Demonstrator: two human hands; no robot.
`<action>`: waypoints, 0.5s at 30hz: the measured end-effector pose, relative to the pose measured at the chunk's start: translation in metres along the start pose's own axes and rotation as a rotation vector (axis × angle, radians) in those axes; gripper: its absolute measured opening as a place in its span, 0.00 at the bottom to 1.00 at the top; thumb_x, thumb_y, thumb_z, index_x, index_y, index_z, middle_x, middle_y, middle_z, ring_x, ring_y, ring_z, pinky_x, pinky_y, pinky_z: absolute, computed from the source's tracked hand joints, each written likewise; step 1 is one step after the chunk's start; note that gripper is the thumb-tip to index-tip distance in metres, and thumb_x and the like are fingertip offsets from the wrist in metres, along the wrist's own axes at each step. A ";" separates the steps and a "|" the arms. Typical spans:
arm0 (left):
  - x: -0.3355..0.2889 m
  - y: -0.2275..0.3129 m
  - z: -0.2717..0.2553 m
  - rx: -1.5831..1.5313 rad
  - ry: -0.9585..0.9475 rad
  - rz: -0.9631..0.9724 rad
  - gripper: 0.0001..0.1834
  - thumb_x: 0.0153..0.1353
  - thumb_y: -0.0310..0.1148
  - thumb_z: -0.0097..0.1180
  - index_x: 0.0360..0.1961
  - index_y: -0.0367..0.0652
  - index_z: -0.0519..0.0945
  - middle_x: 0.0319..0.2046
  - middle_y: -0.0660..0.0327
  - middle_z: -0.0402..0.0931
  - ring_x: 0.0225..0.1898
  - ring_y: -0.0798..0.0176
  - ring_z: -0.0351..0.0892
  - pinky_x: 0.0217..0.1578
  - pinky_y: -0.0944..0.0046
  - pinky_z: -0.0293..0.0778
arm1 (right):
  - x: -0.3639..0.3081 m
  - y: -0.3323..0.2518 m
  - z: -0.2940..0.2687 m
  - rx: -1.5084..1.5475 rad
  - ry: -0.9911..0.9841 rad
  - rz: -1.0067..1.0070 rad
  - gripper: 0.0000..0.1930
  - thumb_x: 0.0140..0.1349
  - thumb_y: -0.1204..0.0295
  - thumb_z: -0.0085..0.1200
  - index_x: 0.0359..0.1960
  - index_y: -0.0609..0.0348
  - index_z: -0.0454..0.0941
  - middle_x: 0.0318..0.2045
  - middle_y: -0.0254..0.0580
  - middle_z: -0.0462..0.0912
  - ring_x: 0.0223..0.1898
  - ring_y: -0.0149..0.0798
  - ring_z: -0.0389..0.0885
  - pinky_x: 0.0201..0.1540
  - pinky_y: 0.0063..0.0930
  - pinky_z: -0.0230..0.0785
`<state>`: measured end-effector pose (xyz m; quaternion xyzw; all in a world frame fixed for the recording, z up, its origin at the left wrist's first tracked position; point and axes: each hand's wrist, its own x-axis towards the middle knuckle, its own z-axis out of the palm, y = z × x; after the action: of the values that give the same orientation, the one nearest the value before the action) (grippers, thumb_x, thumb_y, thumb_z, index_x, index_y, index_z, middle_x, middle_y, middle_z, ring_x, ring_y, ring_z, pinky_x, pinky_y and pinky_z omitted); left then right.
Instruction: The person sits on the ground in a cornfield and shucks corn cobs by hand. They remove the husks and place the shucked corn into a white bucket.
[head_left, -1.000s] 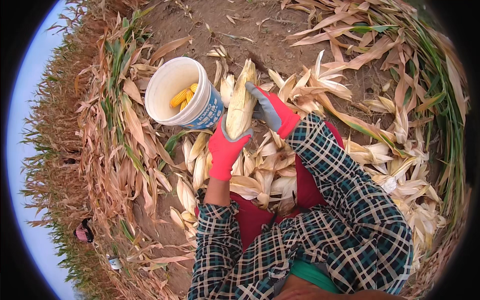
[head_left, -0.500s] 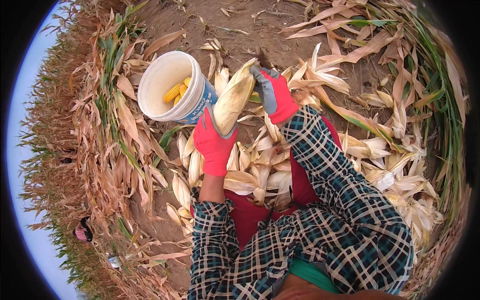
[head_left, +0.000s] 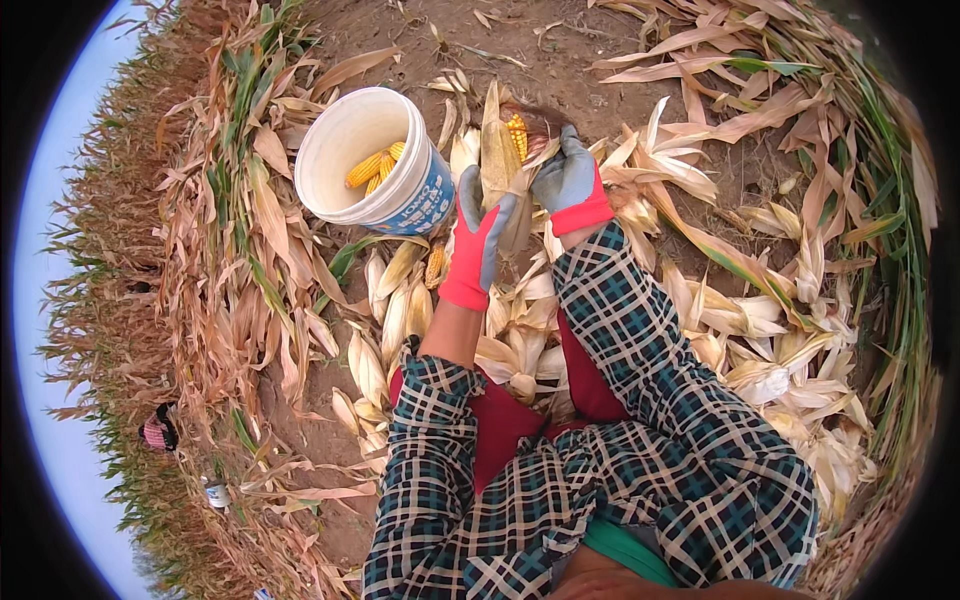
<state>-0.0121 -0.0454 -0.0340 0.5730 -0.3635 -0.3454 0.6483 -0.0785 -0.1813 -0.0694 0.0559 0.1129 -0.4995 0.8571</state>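
Between my two gloved hands is an ear of corn (head_left: 517, 137), its yellow kernels showing at the top where the dry husk (head_left: 497, 150) is parted. My left hand (head_left: 479, 235), in a red and grey glove, grips the husk on the ear's left side. On the right, my right hand (head_left: 569, 182) is closed on the husk pulled away to that side; its fingertips are partly hidden. To the left stands a white bucket (head_left: 310, 165) with a blue label, tilted toward me, holding several bare yellow cobs (head_left: 374, 168).
Loose husks (head_left: 525, 335) lie in front of me, with another cob (head_left: 435, 266) partly showing beside my left wrist. More husks (head_left: 790, 310) are heaped at the right. Cut stalks (head_left: 250, 200) lie left of the bucket. Far left, a person (head_left: 160, 428) is beside standing corn.
The husk around the ear has been split and spread, baring kernels at the top. My left hand has moved up and right along it; my right hand has shifted slightly right and down.
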 end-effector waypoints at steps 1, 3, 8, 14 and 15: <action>0.003 0.002 0.001 0.174 0.097 0.131 0.47 0.56 0.35 0.64 0.69 0.34 0.48 0.63 0.50 0.59 0.65 0.58 0.57 0.65 0.61 0.54 | -0.002 0.001 0.005 0.114 0.053 0.075 0.13 0.65 0.77 0.43 0.48 0.70 0.73 0.31 0.49 0.80 0.29 0.37 0.78 0.32 0.29 0.71; 0.014 -0.002 0.016 0.356 0.116 0.377 0.46 0.58 0.37 0.63 0.69 0.34 0.48 0.63 0.50 0.58 0.65 0.58 0.55 0.65 0.61 0.52 | 0.019 0.011 -0.045 -0.891 -0.202 -0.312 0.13 0.65 0.77 0.43 0.48 0.68 0.73 0.35 0.49 0.81 0.34 0.39 0.80 0.39 0.30 0.72; 0.033 0.004 -0.033 0.018 0.214 0.206 0.31 0.65 0.44 0.54 0.61 0.32 0.63 0.54 0.53 0.69 0.54 0.61 0.67 0.57 0.63 0.62 | -0.034 0.060 -0.014 -0.200 -0.444 0.216 0.12 0.69 0.72 0.38 0.47 0.62 0.72 0.45 0.44 0.80 0.48 0.39 0.77 0.56 0.32 0.69; 0.043 0.002 -0.029 0.001 0.240 0.172 0.32 0.61 0.43 0.59 0.59 0.32 0.66 0.53 0.52 0.71 0.53 0.61 0.69 0.56 0.63 0.64 | -0.060 0.040 0.017 0.038 -0.352 0.280 0.14 0.72 0.65 0.36 0.46 0.60 0.72 0.39 0.40 0.82 0.41 0.37 0.81 0.51 0.34 0.74; 0.040 0.003 -0.031 0.067 0.290 0.174 0.33 0.60 0.42 0.61 0.59 0.32 0.66 0.53 0.52 0.71 0.53 0.61 0.69 0.55 0.63 0.64 | -0.059 0.047 0.015 0.107 -0.309 0.382 0.14 0.72 0.65 0.36 0.45 0.60 0.72 0.38 0.39 0.82 0.39 0.36 0.81 0.50 0.33 0.74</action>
<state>0.0345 -0.0646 -0.0307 0.6043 -0.3256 -0.1895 0.7021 -0.0633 -0.1115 -0.0412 0.0445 -0.0586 -0.3362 0.9389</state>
